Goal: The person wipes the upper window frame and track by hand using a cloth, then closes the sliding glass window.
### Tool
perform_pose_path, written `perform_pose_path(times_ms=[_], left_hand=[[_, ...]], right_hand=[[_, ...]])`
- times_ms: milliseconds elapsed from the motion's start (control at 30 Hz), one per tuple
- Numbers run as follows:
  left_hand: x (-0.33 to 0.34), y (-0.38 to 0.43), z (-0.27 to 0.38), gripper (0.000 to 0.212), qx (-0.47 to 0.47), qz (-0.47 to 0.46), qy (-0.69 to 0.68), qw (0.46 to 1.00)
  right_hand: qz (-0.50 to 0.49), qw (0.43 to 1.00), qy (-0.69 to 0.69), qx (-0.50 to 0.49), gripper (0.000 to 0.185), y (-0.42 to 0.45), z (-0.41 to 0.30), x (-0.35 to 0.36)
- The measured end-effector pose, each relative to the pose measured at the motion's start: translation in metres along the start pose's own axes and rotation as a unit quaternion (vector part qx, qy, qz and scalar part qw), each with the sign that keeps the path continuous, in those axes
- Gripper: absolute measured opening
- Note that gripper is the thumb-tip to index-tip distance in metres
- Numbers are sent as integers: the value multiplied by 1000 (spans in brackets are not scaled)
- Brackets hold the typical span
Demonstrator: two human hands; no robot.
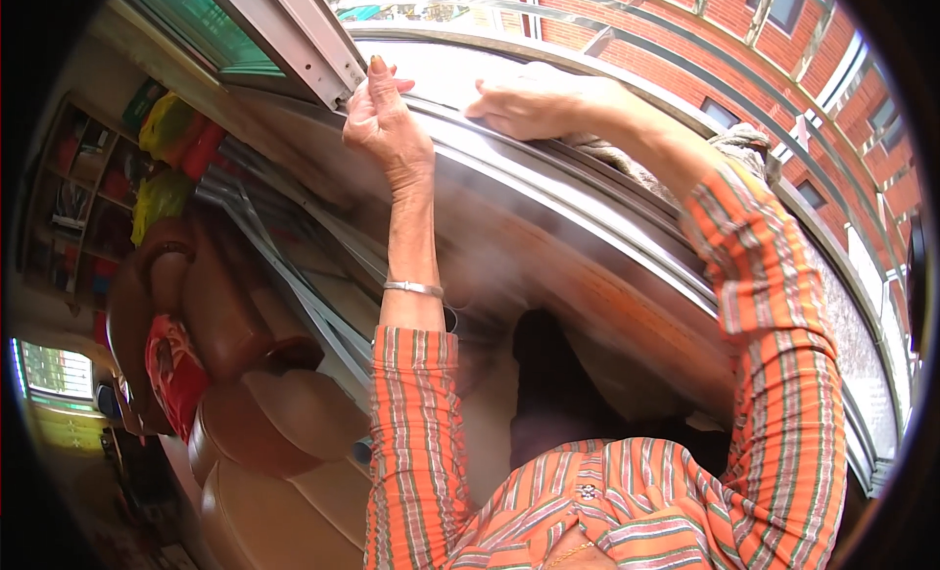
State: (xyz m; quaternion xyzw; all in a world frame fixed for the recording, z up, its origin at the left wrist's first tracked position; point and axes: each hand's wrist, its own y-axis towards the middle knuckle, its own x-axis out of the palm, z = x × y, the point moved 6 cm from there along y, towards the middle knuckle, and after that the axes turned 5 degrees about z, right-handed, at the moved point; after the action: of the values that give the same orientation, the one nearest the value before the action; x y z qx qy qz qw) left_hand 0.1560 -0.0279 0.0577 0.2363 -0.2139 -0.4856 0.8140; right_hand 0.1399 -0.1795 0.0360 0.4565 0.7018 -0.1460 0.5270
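Observation:
My left hand [385, 118] is at the lower corner of an aluminium window sash [312, 45], thumb pointing up along its end. The other fingers are bent and partly hidden, so a grip on the sash cannot be made out. Over the window's sill and track [507, 148] reaches my right hand [540, 103], its fingers curled down near the rail. Glare washes out this hand, and whatever it may hold is hidden. Beneath my right forearm, a greyish cloth [620, 162] lies along the sill.
Outside runs a metal railing [661, 45] before a brick building [698, 15]. A bundled rope or cloth [742, 140] sits by the rail. Leaning metal bars [286, 276], a brown leather sofa [294, 423] and a shelf with bags [84, 181] stand to the left.

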Motion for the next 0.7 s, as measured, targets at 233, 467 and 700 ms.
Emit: perform_pose_path(times_ms=[233,467,700], left_hand=[[-18,0,7,62,26,39,-66,997],[-38,-2,2,76,-37,133,-136,981],[-33,-10,10,71,-46,89,-100,990]], right_hand=[[-65,996,-23,54,9,-60,-30,-50],[140,957,254,25,15,62,-43,-33],[-35,983,182,-17,18,85,-36,42]])
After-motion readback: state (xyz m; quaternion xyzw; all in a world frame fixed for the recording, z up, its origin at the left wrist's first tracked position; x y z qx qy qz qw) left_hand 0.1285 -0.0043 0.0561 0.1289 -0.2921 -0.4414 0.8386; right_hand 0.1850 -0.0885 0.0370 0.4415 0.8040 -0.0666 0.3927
